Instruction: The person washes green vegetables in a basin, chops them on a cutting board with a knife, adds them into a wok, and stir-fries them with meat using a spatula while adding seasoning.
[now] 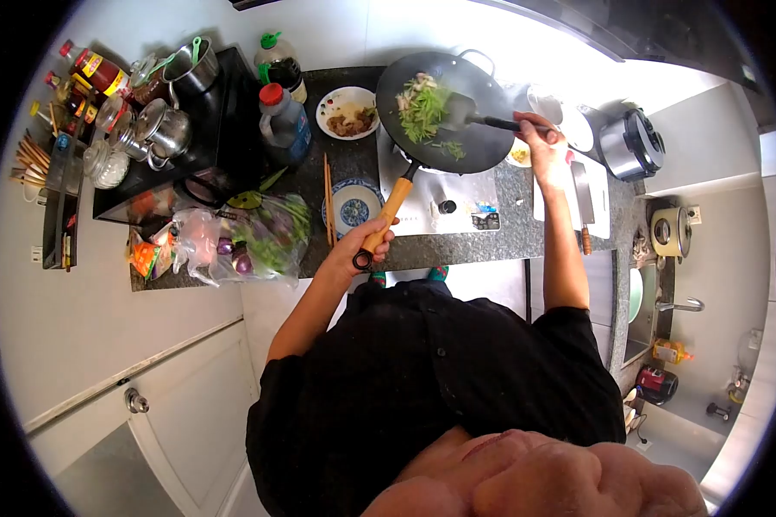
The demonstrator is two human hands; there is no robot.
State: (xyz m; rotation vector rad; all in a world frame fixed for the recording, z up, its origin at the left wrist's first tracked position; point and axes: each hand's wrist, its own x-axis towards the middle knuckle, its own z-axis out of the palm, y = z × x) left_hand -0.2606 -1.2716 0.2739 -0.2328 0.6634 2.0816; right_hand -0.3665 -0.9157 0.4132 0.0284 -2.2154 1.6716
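- L hand: grip wrapped rnd wooden wok handle, nr its end.
- R hand: grip holding black-handled spatula; blade down in wok, at R edge of food.
- Wok: dark, over white cooktop, far side of person; wok/cooktop contact mostly hidden.
- In wok: shredded greens heaped L of blade w/ some pale bits at top; few loose shreds lower, nr handle joint.
- L of wok: white bowl w/ brown food; below it, blue-patterned plate, chopsticks along its L side.
- R of wok: sm. dish w/ yellow bits, partly hidden; cleaver on white board, blade away fr. person.
- Far L on table: clear plastic bag w/ greens & purple veg; red-capped bottle behind it.
- Far R: silver/blk cooker.
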